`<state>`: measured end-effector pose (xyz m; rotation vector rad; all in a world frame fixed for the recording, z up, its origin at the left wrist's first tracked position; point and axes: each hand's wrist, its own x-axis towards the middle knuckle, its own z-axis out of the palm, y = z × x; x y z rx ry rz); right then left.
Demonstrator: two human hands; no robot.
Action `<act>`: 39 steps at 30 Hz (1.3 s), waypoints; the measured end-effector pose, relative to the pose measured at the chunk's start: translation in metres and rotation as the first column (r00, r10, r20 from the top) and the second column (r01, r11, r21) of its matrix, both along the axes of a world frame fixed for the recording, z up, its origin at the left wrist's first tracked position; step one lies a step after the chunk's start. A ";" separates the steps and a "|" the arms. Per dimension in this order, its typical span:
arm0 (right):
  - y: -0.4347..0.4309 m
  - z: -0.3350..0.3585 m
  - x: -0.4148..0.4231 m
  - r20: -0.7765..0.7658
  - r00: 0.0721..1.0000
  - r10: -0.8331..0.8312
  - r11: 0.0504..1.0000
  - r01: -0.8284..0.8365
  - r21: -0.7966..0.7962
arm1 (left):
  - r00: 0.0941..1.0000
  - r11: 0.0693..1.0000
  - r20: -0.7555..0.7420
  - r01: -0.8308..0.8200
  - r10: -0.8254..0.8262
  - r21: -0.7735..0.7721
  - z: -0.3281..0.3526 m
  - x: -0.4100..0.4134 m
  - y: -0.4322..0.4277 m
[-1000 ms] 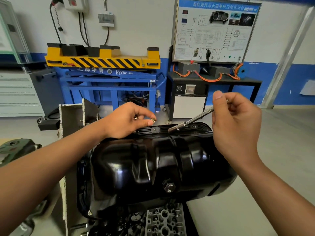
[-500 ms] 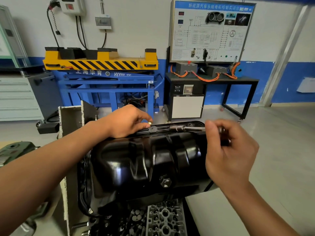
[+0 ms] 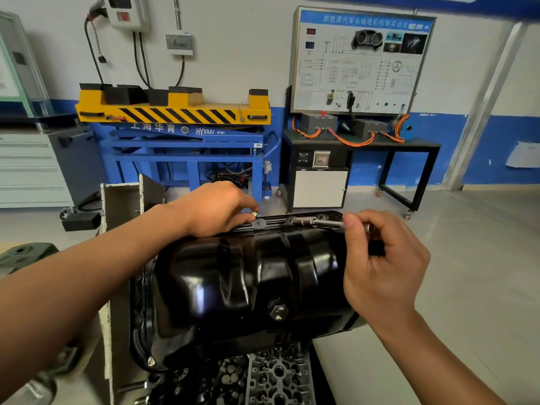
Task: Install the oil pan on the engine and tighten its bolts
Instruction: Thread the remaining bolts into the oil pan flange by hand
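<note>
A glossy black oil pan (image 3: 245,282) sits on the engine (image 3: 271,375), its drain plug (image 3: 277,309) facing me. My left hand (image 3: 216,209) rests on the pan's far flange and pinches a small brass-coloured bolt (image 3: 254,213) at its fingertips. My right hand (image 3: 382,264) grips the handle of a metal socket driver (image 3: 318,223). The driver lies almost level along the far flange, its socket end at a bolt hole (image 3: 290,221).
A grey engine stand plate (image 3: 119,206) rises at the left. Behind stand a blue and yellow lift table (image 3: 175,118), a black bench with a training board (image 3: 359,62) and grey drawers (image 3: 26,168). Bare floor (image 3: 467,258) lies to the right.
My right hand dropped from a raised position and laid the driver down level along the far flange. My left hand stayed at the flange with the bolt.
</note>
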<state>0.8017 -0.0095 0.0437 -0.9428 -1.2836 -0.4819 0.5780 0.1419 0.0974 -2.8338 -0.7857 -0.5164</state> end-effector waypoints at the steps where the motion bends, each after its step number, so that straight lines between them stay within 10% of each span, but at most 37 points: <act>1: 0.000 -0.001 0.001 0.001 1.000 0.000 1.000 0.000 0.000 | 0.999 0.997 0.047 0.025 -0.022 -0.069 0.000 0.000 0.000; 15: 0.001 -0.003 0.001 -0.025 1.000 0.003 1.000 -0.003 -0.006 | 0.992 0.925 0.027 0.126 -0.124 -0.359 -0.001 0.003 0.011; 23: 0.000 -0.003 0.001 -0.025 1.000 0.001 1.000 -0.002 -0.007 | 0.985 0.957 -0.134 0.067 -0.108 -0.284 0.005 0.001 0.009; 39: -0.001 -0.004 0.000 -0.026 1.000 0.000 1.000 0.000 -0.018 | 0.991 0.982 0.016 0.137 -0.137 -0.130 -0.004 0.003 0.011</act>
